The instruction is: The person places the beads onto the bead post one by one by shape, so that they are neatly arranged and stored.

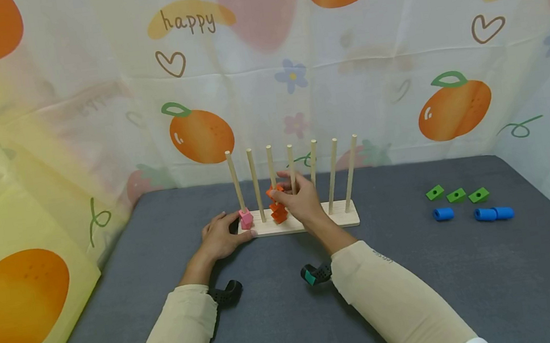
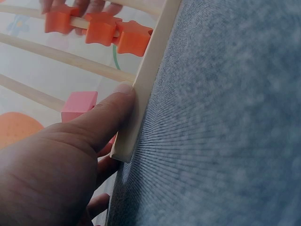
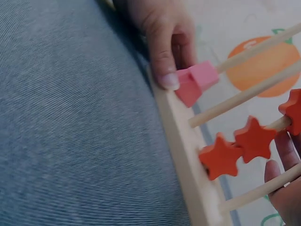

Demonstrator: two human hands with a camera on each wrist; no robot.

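Note:
A wooden peg stand (image 1: 267,230) with a row of upright pegs sits on the table. My left hand (image 1: 220,236) grips its left end, thumb along the front edge and fingers behind. Close by, pink blocks (image 1: 246,219) are stacked on the leftmost peg. On the third peg, two orange star blocks (image 3: 254,139) lie at the bottom. Above them my right hand (image 1: 303,201) pinches another orange star (image 2: 60,20), which is threaded on the same peg. The right fingertips are partly hidden behind the star and the fourth peg.
Right of the stand, several loose pieces lie on the grey table (image 1: 403,293): green blocks (image 1: 456,195) with holes, and blue cylinders (image 1: 443,214) in front of them. A fruit-print cloth (image 1: 254,82) hangs behind the table and along its left side.

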